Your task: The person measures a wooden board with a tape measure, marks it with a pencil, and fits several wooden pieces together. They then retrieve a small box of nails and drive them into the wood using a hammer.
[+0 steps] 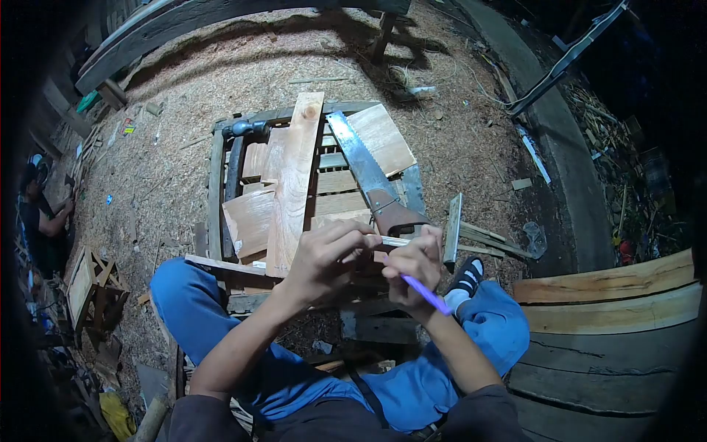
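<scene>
My left hand (328,259) and my right hand (414,269) are raised close together above my lap. Between their fingertips is a small pale wooden piece (395,241), pinched at its left end by the left hand. A purple pen-like tool (427,293) sticks out of my right hand toward the lower right; the same hand is at the wooden piece's right end. Beyond the hands, a long plank (296,177) lies on a low slatted wooden stand (216,184), with a handsaw (361,158) to its right and a hammer (247,128) at the stand's far left corner.
Thin boards (381,140) lie around the plank. An upright wooden piece (453,228) stands right of the saw. Thick planks (611,283) lie at the right, a beam (221,22) crosses the top, and another person (48,221) is at the far left. Shavings cover the ground.
</scene>
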`<action>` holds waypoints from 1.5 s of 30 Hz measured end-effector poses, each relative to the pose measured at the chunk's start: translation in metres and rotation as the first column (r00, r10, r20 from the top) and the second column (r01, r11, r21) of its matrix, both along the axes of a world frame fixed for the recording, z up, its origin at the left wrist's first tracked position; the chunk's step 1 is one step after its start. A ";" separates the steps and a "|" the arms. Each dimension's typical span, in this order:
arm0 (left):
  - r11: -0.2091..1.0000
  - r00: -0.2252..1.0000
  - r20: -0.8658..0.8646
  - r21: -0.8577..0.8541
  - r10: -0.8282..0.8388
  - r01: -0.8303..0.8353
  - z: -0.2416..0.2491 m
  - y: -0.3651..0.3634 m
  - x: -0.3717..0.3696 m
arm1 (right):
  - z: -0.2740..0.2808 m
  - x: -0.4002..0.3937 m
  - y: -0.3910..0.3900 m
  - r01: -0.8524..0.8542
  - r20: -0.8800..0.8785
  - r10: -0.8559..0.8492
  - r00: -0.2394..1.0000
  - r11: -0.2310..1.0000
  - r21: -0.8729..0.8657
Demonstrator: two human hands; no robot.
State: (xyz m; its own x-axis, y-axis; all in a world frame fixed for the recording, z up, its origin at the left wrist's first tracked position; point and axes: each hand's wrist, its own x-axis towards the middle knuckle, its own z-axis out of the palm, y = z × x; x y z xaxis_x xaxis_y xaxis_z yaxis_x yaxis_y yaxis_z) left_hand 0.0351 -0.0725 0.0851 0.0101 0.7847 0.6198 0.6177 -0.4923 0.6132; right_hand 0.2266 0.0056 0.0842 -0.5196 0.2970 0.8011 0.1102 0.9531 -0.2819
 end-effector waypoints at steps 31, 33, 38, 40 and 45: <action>0.998 1.000 -0.011 -0.061 0.014 -0.014 0.009 -0.002 0.005 | 0.001 -0.010 0.007 0.040 -0.127 -0.062 0.990 0.985 -0.168; 0.996 1.000 0.019 -0.084 0.015 -0.013 0.008 -0.002 0.004 | 0.000 -0.009 0.006 0.048 -0.123 -0.070 0.990 0.983 -0.175; 1.000 0.998 -0.067 0.016 0.016 -0.015 0.006 -0.001 0.001 | -0.001 -0.003 0.004 -0.030 -0.108 0.011 0.994 0.984 -0.174; 1.000 0.999 -0.046 0.008 0.004 -0.003 0.004 -0.001 0.004 | -0.003 -0.003 0.007 -0.076 -0.224 0.022 0.974 0.968 -0.237; 1.000 0.999 -0.048 0.016 0.019 -0.018 0.002 -0.002 0.004 | -0.003 -0.008 0.004 -0.058 -0.262 -0.020 0.965 0.957 -0.283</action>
State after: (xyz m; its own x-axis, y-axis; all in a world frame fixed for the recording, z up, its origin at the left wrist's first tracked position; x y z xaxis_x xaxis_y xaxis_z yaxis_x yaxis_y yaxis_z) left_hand 0.0387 -0.0747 0.0867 0.0254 0.7751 0.6313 0.6555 -0.4897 0.5749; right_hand 0.2188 0.0097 0.0811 -0.3129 0.5257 0.7910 -0.0208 0.8289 -0.5591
